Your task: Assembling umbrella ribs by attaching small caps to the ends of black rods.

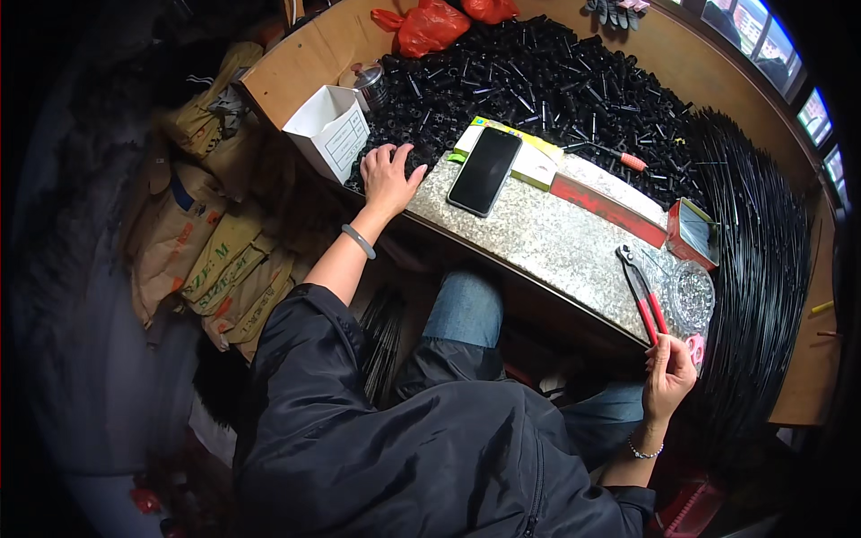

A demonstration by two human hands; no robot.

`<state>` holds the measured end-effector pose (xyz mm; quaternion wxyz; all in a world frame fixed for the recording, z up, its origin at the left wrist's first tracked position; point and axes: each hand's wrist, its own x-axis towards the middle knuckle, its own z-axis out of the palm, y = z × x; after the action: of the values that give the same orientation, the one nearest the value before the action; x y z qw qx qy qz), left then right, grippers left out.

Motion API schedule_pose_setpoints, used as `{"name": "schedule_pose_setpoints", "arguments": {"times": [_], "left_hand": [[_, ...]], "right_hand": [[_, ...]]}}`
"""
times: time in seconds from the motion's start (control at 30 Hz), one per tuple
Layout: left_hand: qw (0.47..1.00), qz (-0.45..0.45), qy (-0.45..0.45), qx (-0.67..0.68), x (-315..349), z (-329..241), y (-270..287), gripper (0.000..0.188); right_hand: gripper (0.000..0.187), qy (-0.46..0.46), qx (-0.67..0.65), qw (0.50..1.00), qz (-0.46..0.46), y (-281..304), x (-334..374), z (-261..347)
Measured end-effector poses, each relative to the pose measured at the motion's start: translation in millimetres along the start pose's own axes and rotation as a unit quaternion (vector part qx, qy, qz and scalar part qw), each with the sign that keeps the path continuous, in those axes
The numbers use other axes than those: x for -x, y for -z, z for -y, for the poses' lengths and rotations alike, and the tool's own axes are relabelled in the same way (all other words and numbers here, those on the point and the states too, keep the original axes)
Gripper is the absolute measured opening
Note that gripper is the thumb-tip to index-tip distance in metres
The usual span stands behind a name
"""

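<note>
Left hand (pixel 388 177): fingers spread, resting on the heap of black plastic parts (pixel 538 81) at the worktop (pixel 556 242) edge.
Right hand (pixel 668 372): fingers curled together near the red-handled pliers (pixel 644 296); whether it grips anything, I cannot tell.
White box (pixel 330 130): open, labelled, just left of the left hand.
Phone (pixel 485 170): dark, lying on a green-and-white flat package (pixel 529 161).
Red carton (pixel 691 233): small, open, above the pliers.
Brown sacks (pixel 206 242): stacked at left, below the worktop.

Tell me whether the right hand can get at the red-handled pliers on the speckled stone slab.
Probably yes: the right hand sits just below the red-handled pliers at the speckled stone slab's edge, with nothing lying between them.
</note>
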<state>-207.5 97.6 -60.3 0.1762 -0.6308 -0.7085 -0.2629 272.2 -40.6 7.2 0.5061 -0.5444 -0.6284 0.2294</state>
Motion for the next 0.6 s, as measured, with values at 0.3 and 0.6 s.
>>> {"name": "schedule_pose_setpoints", "arguments": {"times": [0.3,0.6], "left_hand": [[0.989,-0.112,-0.095,-0.023,-11.3,-12.6,21.2,0.031],[0.979,0.178,-0.025,0.096,-136.1,-110.0,-21.8,0.021]], "right_hand": [[0.012,-0.004,0.001,1.000,-0.006,7.4,-1.4,-5.6],[0.010,0.003,0.002,1.000,-0.017,3.3,-1.4,9.3]]}}
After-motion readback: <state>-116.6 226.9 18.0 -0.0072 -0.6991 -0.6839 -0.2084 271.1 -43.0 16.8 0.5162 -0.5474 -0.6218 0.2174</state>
